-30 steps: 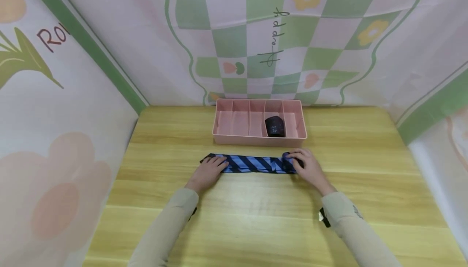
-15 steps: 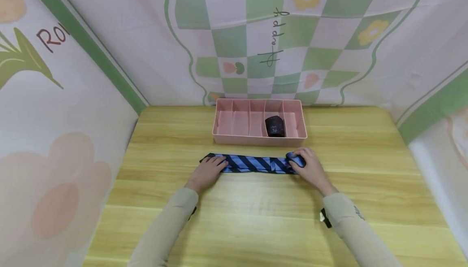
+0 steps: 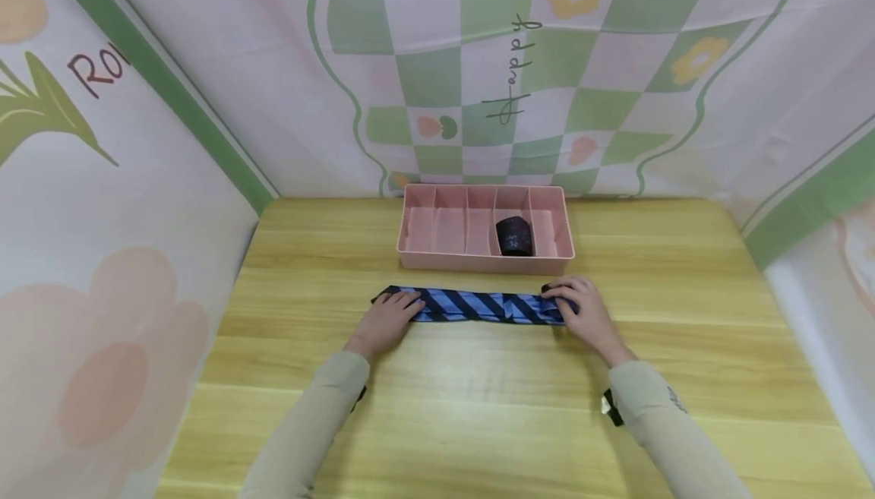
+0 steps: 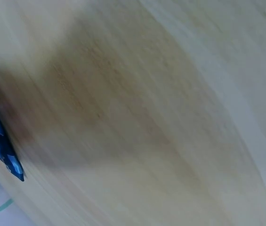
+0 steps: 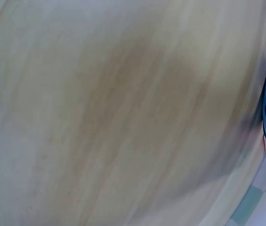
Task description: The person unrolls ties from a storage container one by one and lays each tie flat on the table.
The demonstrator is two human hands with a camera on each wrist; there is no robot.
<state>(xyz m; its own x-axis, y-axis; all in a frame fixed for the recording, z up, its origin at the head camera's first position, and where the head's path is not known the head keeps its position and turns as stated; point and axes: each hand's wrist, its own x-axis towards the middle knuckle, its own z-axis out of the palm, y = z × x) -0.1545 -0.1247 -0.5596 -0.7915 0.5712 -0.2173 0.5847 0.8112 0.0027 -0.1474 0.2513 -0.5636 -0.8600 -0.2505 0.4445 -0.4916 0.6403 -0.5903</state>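
Right hand (image 3: 586,315) shifts rightward, gripping the coiled tie (image 3: 468,305).
Left hand (image 3: 384,321) presses it unclenched; rolling seemingly underway, next needing even tension.

You're in a small booth-like nook; whether home or studio is unclear. Beneath your fingers (image 3: 405,299) is a wood-grain table (image 3: 472,423), beyond them a green-checked cloth (image 3: 488,66) lettered "Happy", to their left a flower-printed wall (image 3: 130,332), to their right a pale wall (image 3: 837,233) with a green band.
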